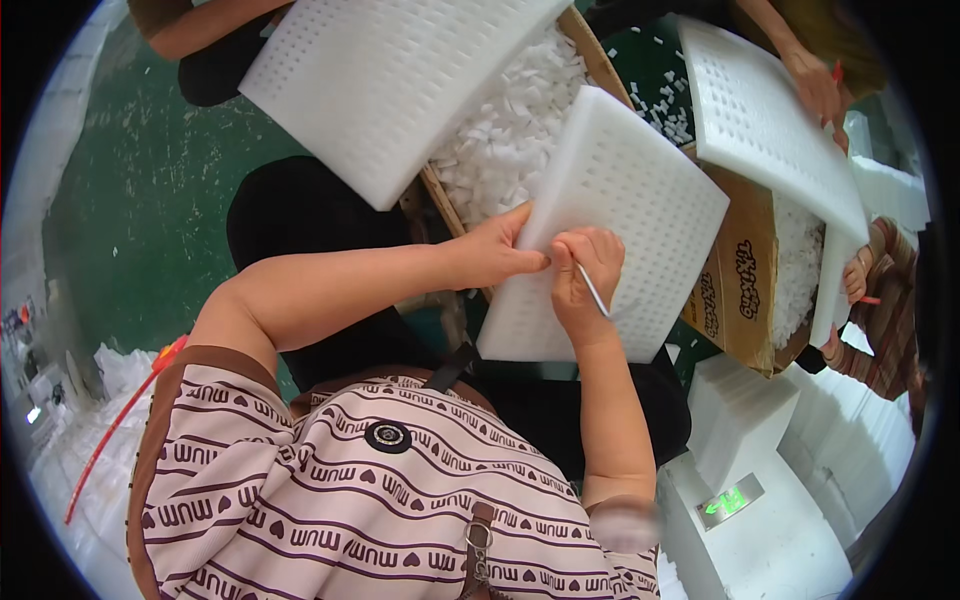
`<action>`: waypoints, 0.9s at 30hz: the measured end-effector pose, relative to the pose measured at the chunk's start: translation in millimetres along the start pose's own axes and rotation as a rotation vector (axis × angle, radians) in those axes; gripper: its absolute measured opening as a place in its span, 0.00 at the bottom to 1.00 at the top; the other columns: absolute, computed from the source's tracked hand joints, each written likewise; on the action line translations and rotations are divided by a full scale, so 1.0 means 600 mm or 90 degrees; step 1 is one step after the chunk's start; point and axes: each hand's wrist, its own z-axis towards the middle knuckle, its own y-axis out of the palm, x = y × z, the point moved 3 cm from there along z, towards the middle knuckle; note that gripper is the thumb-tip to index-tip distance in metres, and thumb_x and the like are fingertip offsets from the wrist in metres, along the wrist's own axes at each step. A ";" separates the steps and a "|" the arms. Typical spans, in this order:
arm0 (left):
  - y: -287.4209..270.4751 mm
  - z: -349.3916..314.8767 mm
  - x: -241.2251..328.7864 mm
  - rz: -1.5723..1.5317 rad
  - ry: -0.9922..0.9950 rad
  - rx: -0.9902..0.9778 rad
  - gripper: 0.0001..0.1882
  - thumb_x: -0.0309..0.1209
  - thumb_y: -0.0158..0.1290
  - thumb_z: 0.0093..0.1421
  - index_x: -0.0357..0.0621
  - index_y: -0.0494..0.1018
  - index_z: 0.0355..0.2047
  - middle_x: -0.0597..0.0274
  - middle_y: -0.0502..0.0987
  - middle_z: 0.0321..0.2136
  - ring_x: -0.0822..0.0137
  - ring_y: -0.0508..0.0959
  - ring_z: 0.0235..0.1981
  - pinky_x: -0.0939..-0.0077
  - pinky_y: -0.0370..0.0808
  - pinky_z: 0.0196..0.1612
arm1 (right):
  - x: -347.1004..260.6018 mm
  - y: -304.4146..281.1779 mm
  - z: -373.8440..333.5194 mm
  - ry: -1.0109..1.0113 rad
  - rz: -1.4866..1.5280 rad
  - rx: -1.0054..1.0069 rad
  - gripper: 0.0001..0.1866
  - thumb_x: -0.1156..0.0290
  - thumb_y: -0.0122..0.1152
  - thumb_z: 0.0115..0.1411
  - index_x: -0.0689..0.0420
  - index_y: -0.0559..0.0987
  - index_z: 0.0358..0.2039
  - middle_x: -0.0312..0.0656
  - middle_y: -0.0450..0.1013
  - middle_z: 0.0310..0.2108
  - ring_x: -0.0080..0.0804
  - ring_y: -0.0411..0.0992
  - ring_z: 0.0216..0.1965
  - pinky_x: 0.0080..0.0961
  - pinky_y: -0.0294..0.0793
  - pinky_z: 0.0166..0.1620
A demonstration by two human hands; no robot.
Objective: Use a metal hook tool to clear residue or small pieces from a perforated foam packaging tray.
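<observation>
A thick white foam sheet [640, 185] with rows of small holes leans tilted in front of me, over my lap. Its left edge is gripped by my left hand [497, 245], thumb on the near side and the fingers partly hidden behind it. My right hand [588, 265] is closed in a fist against the sheet's perforated face. Out of that fist, toward the wrist, sticks a thin curved metal rod [595, 292]; its other end is hidden by the fingers. Small white foam bits [500, 150] fill an open box beneath the sheet.
Co-workers hold another foam sheet [400, 70] at the top left and a third sheet [770, 130] at the right. A cardboard box [740, 260] of foam bits stands right of my sheet. Loose bits lie on the green floor [140, 200]. White foam blocks [740, 400] stand lower right.
</observation>
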 end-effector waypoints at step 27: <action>0.003 -0.004 -0.003 0.045 -0.003 -0.016 0.27 0.20 0.48 0.56 0.44 0.61 0.57 0.57 0.74 0.47 0.69 0.75 0.43 0.78 0.74 0.46 | 0.014 -0.007 0.002 0.141 0.162 0.049 0.10 0.71 0.48 0.66 0.57 0.72 0.27 0.35 0.66 0.28 0.26 0.61 0.31 0.24 0.63 0.44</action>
